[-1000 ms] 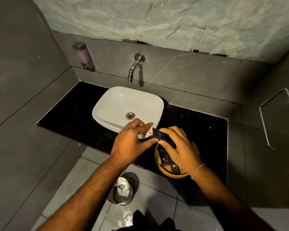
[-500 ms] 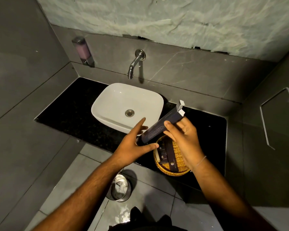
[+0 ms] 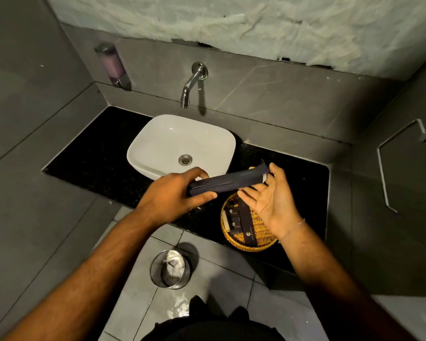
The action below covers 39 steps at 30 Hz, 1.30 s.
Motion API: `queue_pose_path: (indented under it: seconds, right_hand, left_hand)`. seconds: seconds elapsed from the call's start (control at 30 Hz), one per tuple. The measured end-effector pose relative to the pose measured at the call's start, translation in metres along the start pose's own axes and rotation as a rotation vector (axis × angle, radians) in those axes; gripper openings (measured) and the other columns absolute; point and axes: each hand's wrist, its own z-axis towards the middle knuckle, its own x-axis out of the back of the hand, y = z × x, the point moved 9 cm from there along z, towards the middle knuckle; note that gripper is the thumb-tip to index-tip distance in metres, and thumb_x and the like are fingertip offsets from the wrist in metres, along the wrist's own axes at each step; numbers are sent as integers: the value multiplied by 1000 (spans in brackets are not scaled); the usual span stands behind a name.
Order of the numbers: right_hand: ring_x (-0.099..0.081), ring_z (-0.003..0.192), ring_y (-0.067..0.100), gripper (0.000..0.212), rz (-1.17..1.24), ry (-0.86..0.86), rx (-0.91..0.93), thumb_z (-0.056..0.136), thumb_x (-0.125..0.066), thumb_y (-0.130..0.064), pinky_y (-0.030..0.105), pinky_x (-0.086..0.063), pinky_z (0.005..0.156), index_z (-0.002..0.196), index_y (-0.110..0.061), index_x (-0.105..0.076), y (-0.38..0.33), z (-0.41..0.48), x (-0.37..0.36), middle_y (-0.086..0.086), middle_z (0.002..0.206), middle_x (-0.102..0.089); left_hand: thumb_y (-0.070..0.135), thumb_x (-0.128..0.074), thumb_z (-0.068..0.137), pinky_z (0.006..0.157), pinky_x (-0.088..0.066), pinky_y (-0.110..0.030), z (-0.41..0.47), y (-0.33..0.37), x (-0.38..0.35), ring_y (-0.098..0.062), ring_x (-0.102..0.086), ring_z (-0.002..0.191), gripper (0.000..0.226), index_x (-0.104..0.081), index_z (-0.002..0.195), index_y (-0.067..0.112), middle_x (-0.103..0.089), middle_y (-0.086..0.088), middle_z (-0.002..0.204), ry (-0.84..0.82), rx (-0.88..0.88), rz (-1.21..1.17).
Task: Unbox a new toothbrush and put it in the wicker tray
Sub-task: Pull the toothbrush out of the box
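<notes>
1. Box (image 3: pixel 228 182): one long dark toothbrush box, held level in the air above the counter (image 3: pixel 89 158), between sink (image 3: pixel 182 143) and tray (image 3: pixel 250 222)
2. Left hand (image 3: pixel 175 193): fingers clamped on the box's left end, thumb under, fingers over the top
3. Right hand (image 3: pixel 272 196): palm up and fingers spread apart, cupped at the box's right end; whether the fingertips touch the flap I cannot tell
4. Tray: one round wicker tray on the counter's front edge, partly under the right hand, holding several dark packets (image 3: pixel 246 223); I count at least four, some hidden
5. One tap (image 3: pixel 191 84) on the wall above the one white sink
6. One soap dispenser (image 3: pixel 111 65) on the wall, left of the tap
7. One metal bin (image 3: pixel 170 269) on the floor below the counter
</notes>
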Motion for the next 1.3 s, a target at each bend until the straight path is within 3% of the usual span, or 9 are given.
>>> queue_pose_path:
  seconds: [0.17,0.3,0.4,0.67,0.8,0.93,1.03,1.2,1.3]
  right_hand:
    - [-79,105,31,36,133,65,-81,107,-55,-35,41,-67,73,126,-8,-67,15,11,29,20,124,-77]
    - [-80,99,31,26,155,86,-139,108,-53,-25,38,-66,68,112,-5,-70,26,14,37,18,105,-82]
    - [-82,94,30,27,180,77,-160,107,-55,-25,36,-66,67,112,-4,-71,29,17,40,20,108,-81]
    - [-80,100,34,26,205,38,-208,100,-64,-23,37,-66,71,113,-2,-71,41,24,48,26,117,-77]
    - [-79,102,33,26,193,17,-221,100,-64,-25,38,-66,76,104,-2,-75,50,20,48,25,116,-77]
    - [-80,94,31,34,224,21,-250,103,-61,-26,38,-66,72,124,0,-67,59,13,41,24,108,-78]
    - [-80,81,28,41,223,43,-289,106,-56,-33,35,-66,62,120,2,-72,63,6,36,21,98,-78]
    - [-73,73,18,30,135,0,-284,99,-67,-24,22,-63,58,115,1,-73,59,-4,31,14,95,-72]
    - [-71,72,14,29,98,-22,-272,93,-70,-19,18,-61,58,115,1,-72,58,-8,32,13,96,-73]
  left_hand:
    - [38,-80,95,90,-59,-32,8,10,5,-9,-68,101,40,-67,132,31,-64,10,118,-152,-61,-71]
    - [18,-88,88,93,-57,-24,17,20,14,-8,-69,103,44,-74,129,27,-66,7,113,-120,-100,-251]
    - [18,-93,85,88,-60,-22,21,18,25,-5,-73,98,42,-74,122,28,-75,10,108,-23,-47,-475]
    - [9,-89,89,92,-68,-46,32,19,29,-23,-73,90,28,-78,115,10,-81,2,99,79,-11,-820]
    - [3,-86,91,91,-65,-32,35,23,31,-6,-74,84,27,-79,116,8,-83,10,99,102,-33,-859]
    - [7,-87,91,85,-59,-19,36,34,38,0,-75,83,26,-79,115,8,-84,3,102,142,-74,-818]
    - [15,-88,91,84,-65,-37,38,33,44,-13,-76,86,25,-79,114,10,-82,-17,106,190,-47,-869]
    - [19,-85,94,89,-65,-57,38,-7,50,-39,-82,97,25,-78,115,8,-79,-22,102,336,160,-950]
    - [20,-81,98,96,-66,-58,35,-27,45,-26,-84,96,23,-77,114,5,-77,4,80,311,225,-1052]
